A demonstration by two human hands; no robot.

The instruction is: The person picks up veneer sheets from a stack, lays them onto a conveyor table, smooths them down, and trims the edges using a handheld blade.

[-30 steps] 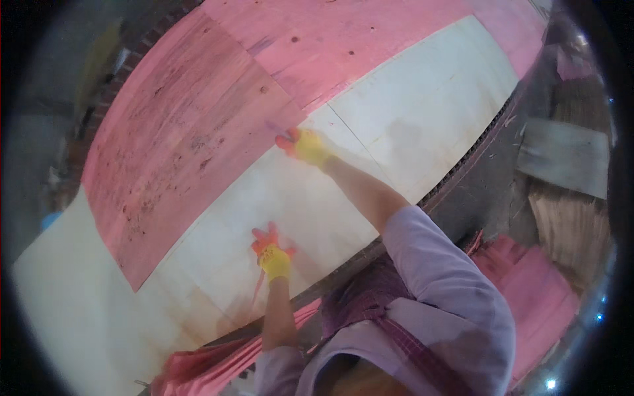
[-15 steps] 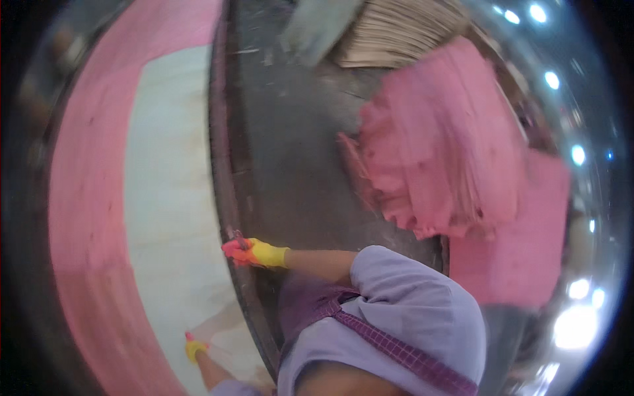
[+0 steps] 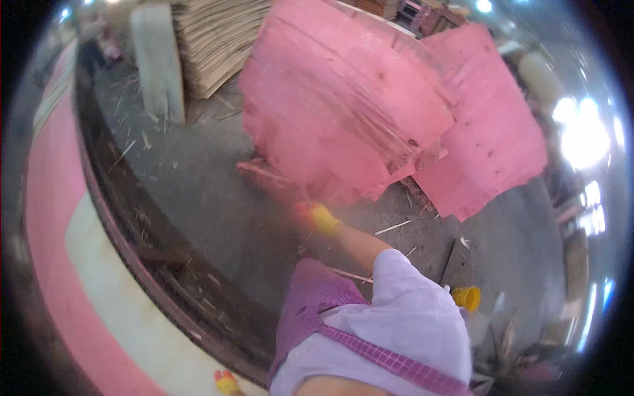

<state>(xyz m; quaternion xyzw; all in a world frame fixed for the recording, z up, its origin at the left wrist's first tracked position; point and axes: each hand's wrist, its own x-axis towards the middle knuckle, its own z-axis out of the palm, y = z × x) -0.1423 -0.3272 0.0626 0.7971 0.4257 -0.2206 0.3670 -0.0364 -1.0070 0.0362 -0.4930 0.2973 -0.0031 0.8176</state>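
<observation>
My right hand (image 3: 320, 218), in a yellow glove with red fingers, reaches forward to the near edge of a stack of pink veneer sheets (image 3: 343, 92). Motion smears its fingers, so I cannot tell whether they touch or hold anything. At the bottom edge, my left hand (image 3: 226, 381), gloved the same way, is beside the near end of a pale veneer sheet (image 3: 112, 257). Its short visible fingers look apart, and nothing shows in them. Pink sheeting (image 3: 49, 191) borders the pale sheet on the long bench at left.
The bench's dark edge (image 3: 139, 264) curves along my left. Behind stand a pile of tan veneer sheets (image 3: 214, 39) and an upright pale board (image 3: 157, 63). More pink sheets (image 3: 489, 119) lean at right. Wood scraps litter the grey floor (image 3: 198, 178), and a yellow container (image 3: 466, 297) lies near my right side.
My view has turned right, toward the pink stack. My right hand has left the bench edge and reached out to the stack. My left hand now shows only at the bottom edge.
</observation>
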